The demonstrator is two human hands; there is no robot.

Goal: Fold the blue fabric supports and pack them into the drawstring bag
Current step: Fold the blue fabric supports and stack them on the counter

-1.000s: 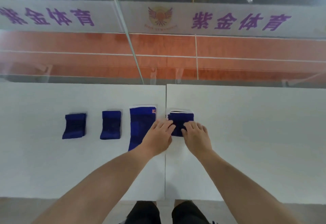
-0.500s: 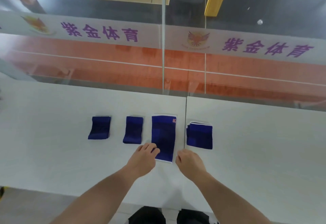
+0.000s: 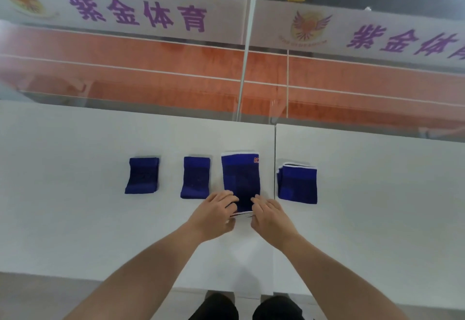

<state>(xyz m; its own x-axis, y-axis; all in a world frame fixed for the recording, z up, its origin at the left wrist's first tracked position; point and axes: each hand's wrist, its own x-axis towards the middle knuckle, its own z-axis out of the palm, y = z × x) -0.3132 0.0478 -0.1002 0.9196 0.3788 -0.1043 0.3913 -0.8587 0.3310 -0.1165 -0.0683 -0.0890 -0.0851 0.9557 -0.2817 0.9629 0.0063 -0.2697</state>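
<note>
Several blue fabric supports lie in a row on the white table (image 3: 100, 231). The long unfolded support (image 3: 240, 178), white-trimmed with a small red label at its far right corner, lies flat in the middle. My left hand (image 3: 214, 215) and my right hand (image 3: 270, 216) pinch its near edge, one at each corner. A folded support (image 3: 298, 183) sits just right of it, across the table seam. Two smaller folded supports (image 3: 195, 177) (image 3: 143, 175) rest to the left. No drawstring bag is in view.
A seam (image 3: 274, 156) between two table tops runs front to back beside the long support. A glass wall (image 3: 246, 68) with purple lettering rises right behind the table's far edge. The near edge is close to my legs.
My hands left the folded support on the right and came to the long support's near edge, gripping it now. The camera has shifted, so everything sits further right in view.
</note>
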